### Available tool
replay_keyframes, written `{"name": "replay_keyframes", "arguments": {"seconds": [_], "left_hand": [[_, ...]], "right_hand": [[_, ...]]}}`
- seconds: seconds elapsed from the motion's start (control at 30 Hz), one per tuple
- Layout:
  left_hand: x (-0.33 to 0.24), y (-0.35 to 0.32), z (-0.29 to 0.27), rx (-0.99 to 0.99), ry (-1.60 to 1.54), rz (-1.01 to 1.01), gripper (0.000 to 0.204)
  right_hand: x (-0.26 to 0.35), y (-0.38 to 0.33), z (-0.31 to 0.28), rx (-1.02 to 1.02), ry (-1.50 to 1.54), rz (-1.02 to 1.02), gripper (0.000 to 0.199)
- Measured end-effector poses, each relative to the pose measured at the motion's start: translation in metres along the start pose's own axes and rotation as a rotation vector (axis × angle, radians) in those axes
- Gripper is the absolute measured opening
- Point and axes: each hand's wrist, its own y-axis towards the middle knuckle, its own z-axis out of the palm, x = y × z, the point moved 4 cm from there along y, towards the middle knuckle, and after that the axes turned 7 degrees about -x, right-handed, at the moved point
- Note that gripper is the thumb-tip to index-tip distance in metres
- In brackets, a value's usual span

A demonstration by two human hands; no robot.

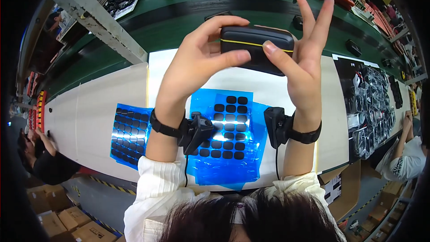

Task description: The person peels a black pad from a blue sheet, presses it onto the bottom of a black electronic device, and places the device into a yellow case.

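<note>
Now my left hand (190,60) and right hand (307,65), half-curled, hold a black case (257,61) — below them, pads (227,154) remain on a part-bare blue sheet (224,175).

I hold black case (257,54) in air, above far edge of tabletop (98,87). Its corners are rounded, surface is dark and smooth, thin yellow line runs along long side. Case looks closed. It is slightly tilted, right end lower. My left hand (197,56) grips left end; my right hand (302,60) presses thumb near yellow line.
</note>
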Motion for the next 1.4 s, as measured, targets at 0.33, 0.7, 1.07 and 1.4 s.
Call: {"name": "replay_keyframes", "arguments": {"seconds": [0.33,0.7,1.07,1.4], "left_hand": [[0.021,0.002,0.013,-0.128,0.257,0.061,0.074],[0.128,0.132,-0.006,-0.248,1.018,0.108,0.075],[0.14,0.158,-0.02,-0.214,1.223,0.058,0.066],[0.149,0.139,-0.151,-0.343,1.619,-0.174,0.079]], "right_hand": [[-0.033,0.017,-0.054,-0.236,-0.38,0.086,0.081],[0.005,0.018,-0.079,-0.283,0.029,-0.072,0.078],[-0.003,0.015,-0.067,-0.132,0.579,0.167,0.061],[0.004,0.015,-0.066,-0.149,0.44,0.102,0.065]]}}
